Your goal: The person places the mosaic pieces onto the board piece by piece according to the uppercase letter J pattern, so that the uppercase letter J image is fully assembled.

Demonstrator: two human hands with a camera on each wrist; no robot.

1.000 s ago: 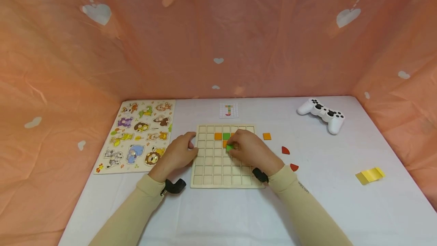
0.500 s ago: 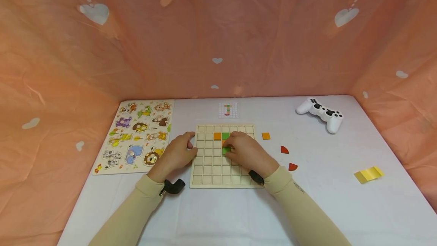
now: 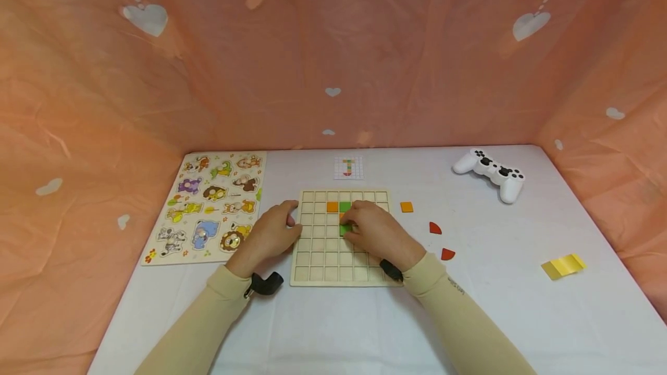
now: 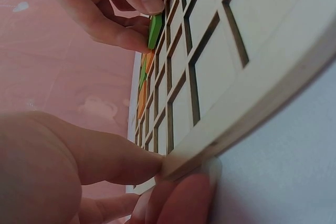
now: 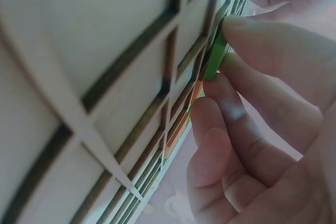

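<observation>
A pale wooden grid board (image 3: 316, 260) lies in front of me. My left hand (image 3: 270, 235) holds its left edge, thumb and fingers at the rim (image 4: 184, 163) in the left wrist view. Over the middle of the board my right hand (image 3: 384, 235) pinches a green square tile (image 5: 216, 56) between thumb and fingers. That tile is tilted in its cell, one edge still raised in both wrist views. Above it an orange tile (image 3: 332, 207) and a green tile (image 3: 345, 206) sit in cells. Another orange tile is partly hidden by my right fingers.
A loose orange tile (image 3: 406, 207) and two red quarter-round pieces (image 3: 435, 228) lie right of the board. Behind it is a pattern card (image 3: 348, 168). An animal puzzle (image 3: 205, 213) lies left; a white game controller (image 3: 490, 173) and folded yellow paper (image 3: 564, 266) lie right.
My right hand has shifted slightly left and down with the green tile, then held nearly still over that cell. The left hand keeps its place on the board's edge.
</observation>
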